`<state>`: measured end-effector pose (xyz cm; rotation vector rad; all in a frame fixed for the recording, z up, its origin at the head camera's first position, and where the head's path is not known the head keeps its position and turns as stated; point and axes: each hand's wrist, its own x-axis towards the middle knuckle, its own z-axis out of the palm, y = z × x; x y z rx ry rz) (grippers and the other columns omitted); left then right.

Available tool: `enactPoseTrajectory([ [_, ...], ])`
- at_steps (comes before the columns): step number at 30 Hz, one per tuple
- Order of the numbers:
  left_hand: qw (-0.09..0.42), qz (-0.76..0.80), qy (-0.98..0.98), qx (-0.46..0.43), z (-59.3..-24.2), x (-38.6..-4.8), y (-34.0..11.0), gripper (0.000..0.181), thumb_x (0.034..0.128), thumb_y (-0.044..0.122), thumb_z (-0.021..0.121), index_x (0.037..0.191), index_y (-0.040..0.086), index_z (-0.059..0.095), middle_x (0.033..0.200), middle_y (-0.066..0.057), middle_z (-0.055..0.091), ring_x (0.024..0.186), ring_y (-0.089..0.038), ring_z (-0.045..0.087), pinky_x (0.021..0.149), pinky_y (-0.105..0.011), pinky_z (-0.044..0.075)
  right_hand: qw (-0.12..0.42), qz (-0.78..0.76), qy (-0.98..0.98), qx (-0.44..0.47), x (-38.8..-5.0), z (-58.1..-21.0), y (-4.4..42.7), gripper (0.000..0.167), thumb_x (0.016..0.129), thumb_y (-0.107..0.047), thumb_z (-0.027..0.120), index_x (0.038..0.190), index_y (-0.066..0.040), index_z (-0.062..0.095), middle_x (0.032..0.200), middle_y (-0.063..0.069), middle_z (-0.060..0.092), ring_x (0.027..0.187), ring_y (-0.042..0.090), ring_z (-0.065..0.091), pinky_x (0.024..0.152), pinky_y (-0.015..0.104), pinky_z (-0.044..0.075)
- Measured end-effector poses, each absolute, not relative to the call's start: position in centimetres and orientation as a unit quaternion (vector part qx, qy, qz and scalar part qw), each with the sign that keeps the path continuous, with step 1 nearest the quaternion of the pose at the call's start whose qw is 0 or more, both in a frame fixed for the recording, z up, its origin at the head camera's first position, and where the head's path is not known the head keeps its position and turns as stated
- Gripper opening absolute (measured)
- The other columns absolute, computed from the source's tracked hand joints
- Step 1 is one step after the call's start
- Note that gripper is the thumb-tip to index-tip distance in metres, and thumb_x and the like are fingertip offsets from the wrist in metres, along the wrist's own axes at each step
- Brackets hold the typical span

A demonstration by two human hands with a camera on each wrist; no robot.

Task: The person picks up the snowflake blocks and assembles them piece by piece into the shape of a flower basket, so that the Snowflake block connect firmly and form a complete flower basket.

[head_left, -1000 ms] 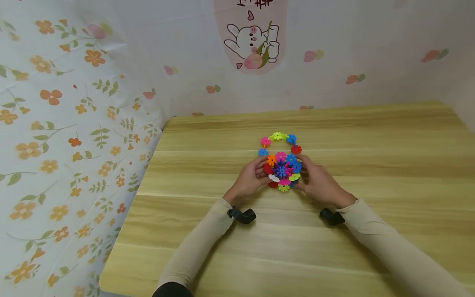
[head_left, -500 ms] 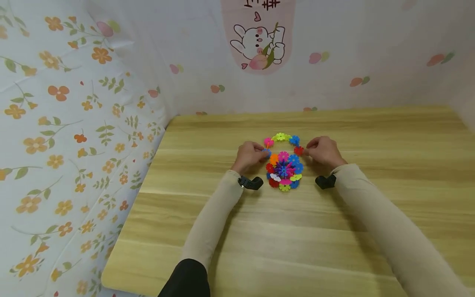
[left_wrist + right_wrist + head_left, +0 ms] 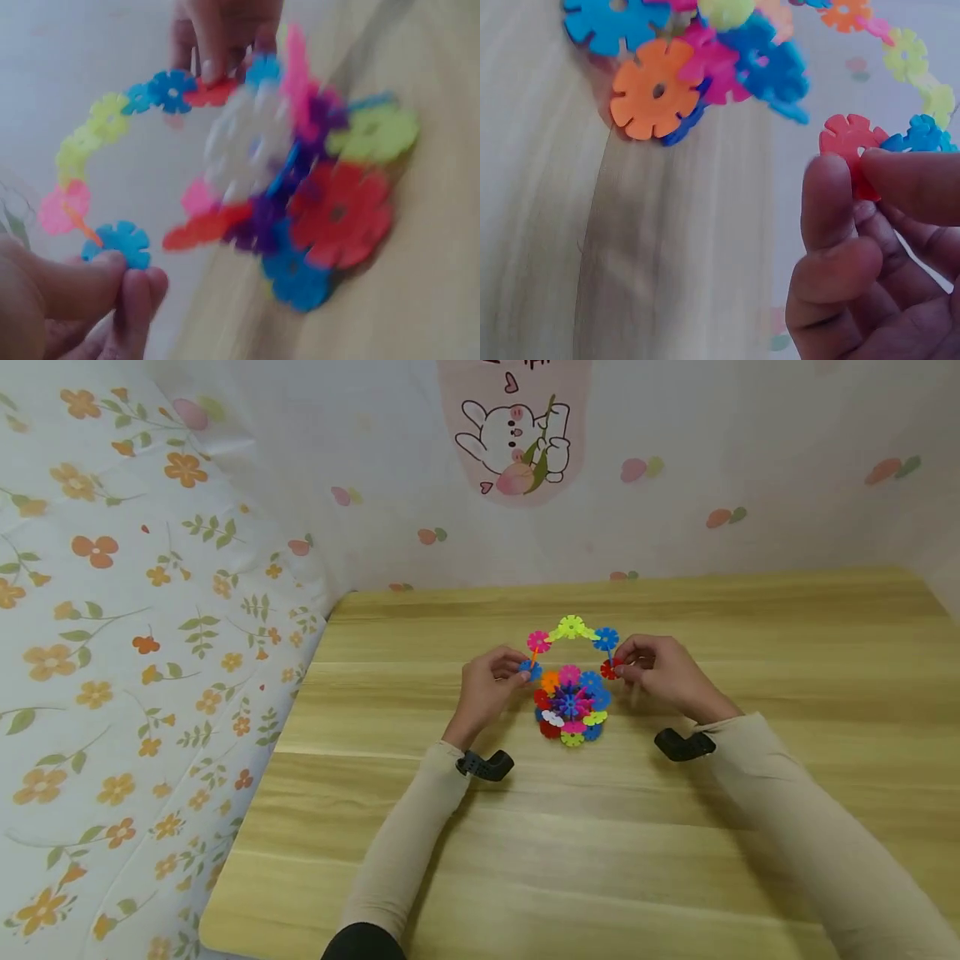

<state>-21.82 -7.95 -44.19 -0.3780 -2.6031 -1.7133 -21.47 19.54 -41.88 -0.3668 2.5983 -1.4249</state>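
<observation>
An arched chain of snowflake discs [image 3: 572, 627] in yellow, pink, orange, blue and red stands above the tabletop. At its left end my left hand [image 3: 486, 687] pinches a blue snowflake disc [image 3: 127, 244] between thumb and fingers. My right hand [image 3: 663, 670] pinches the red snowflake disc [image 3: 846, 139] at the other end. Between and slightly nearer than the hands sits a round cluster of snowflake discs [image 3: 572, 703] in many colours on the table. In the wrist views a gap shows between each pinched disc and the cluster.
The wooden table [image 3: 637, 860] spreads around the cluster on all sides. A flowered cloth [image 3: 127, 693] hangs along the left, and a pale cloth [image 3: 675, 452] with a rabbit print hangs behind the back edge.
Both hands have gone from the sides of the cluster to the chain's two ends. The chain's arch has risen and spread wider, while the cluster stays in place.
</observation>
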Motion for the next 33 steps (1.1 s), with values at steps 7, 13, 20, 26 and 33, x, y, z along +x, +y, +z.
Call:
enactPoseTrajectory([
  [7,0.027,-0.556,-0.816,-0.159,-43.7,-19.2,-8.6,0.019,0.0929,0.006,0.068,0.111,0.001,0.068,0.1,-0.012,0.071,0.091,-0.02,0.069,0.082,-0.026,0.058,-0.009,-0.419,0.889,-0.182,-19.4,-41.3,19.2,0.01,0.092,0.006,0.06,0.095,-0.003,0.064,0.092,0.013,0.068,0.071,0.024,0.064,0.059,0.024,0.051],
  [13,0.03,-0.56,-0.815,-0.148,-44.3,-17.9,-9.1,0.018,0.0907,0.003,0.07,0.108,0.003,0.07,0.096,-0.013,0.072,0.087,-0.021,0.07,0.077,-0.025,0.059,-0.041,-0.404,0.895,-0.184,-18.5,-42.2,19.2,0.014,0.089,0.009,0.062,0.094,-0.004,0.065,0.088,0.011,0.069,0.075,0.024,0.063,0.058,0.022,0.048],
  [20,0.033,-0.578,-0.802,-0.15,-45.3,-17.5,-8.9,0.018,0.0909,0.002,0.069,0.108,-0.002,0.07,0.094,-0.018,0.072,0.086,-0.028,0.072,0.076,-0.029,0.06,-0.051,-0.424,0.891,-0.156,-18.0,-43.0,18.8,0.009,0.091,0.006,0.064,0.095,-0.002,0.066,0.086,0.014,0.07,0.07,0.026,0.064,0.056,0.022,0.047],
  [26,0.043,-0.58,-0.801,-0.139,-45.1,-17.5,-8.6,0.017,0.0909,0.002,0.069,0.107,-0.004,0.069,0.095,-0.018,0.072,0.086,-0.027,0.072,0.077,-0.026,0.059,-0.071,-0.434,0.885,-0.152,-17.6,-43.7,18.4,0.006,0.091,0.004,0.066,0.095,-0.001,0.066,0.081,0.016,0.07,0.063,0.029,0.064,0.052,0.022,0.046],
  [33,0.055,-0.574,-0.806,-0.132,-45.0,-17.8,-8.5,0.014,0.0917,0.002,0.068,0.106,-0.001,0.068,0.096,-0.015,0.071,0.087,-0.023,0.072,0.076,-0.024,0.059,-0.094,-0.444,0.876,-0.164,-17.3,-44.2,17.9,0.006,0.09,0.004,0.067,0.091,-0.002,0.066,0.079,0.015,0.069,0.059,0.028,0.064,0.049,0.021,0.045],
])
